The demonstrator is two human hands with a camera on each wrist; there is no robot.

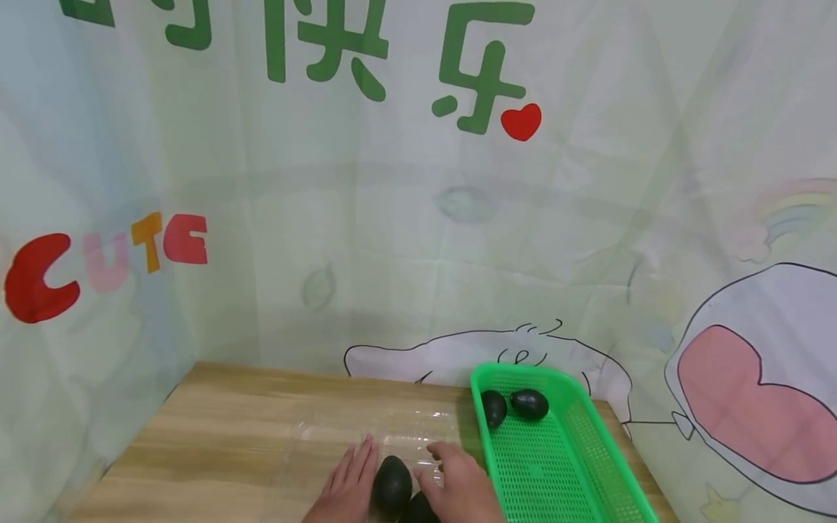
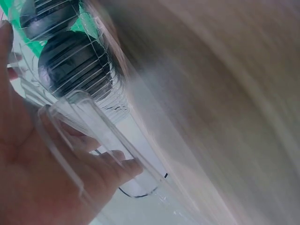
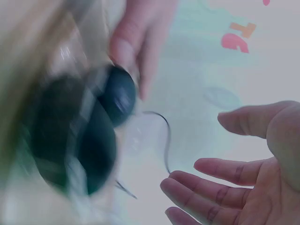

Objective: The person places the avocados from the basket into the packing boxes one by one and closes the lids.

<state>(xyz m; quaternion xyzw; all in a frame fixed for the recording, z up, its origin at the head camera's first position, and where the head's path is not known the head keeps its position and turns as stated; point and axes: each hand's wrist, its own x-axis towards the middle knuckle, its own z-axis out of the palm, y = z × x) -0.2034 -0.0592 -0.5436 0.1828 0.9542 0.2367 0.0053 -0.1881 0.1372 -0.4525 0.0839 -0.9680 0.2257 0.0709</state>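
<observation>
Two dark egg-shaped fruits, like avocados, a nearer-left one (image 1: 392,485) and a partly cut-off one (image 1: 420,510), sit in a clear plastic container (image 1: 418,425). Ribbed clear wall stands in front of a dark fruit (image 2: 72,63) in the left wrist view. My left hand (image 1: 348,483) lies along the container's left side with fingers extended, touching its clear rim (image 2: 101,117). To the right of the fruits is my right hand (image 1: 461,485). In the right wrist view its fingers (image 3: 211,194) are spread loosely and hold nothing, apart from the blurred fruit (image 3: 75,136).
A green perforated basket (image 1: 578,436) stands on the right of the wooden table (image 1: 196,443). Two more dark fruits, one at its left wall (image 1: 493,409) and one beside it (image 1: 530,404), lie at its far end. A printed cloth (image 1: 392,218) hangs behind the table.
</observation>
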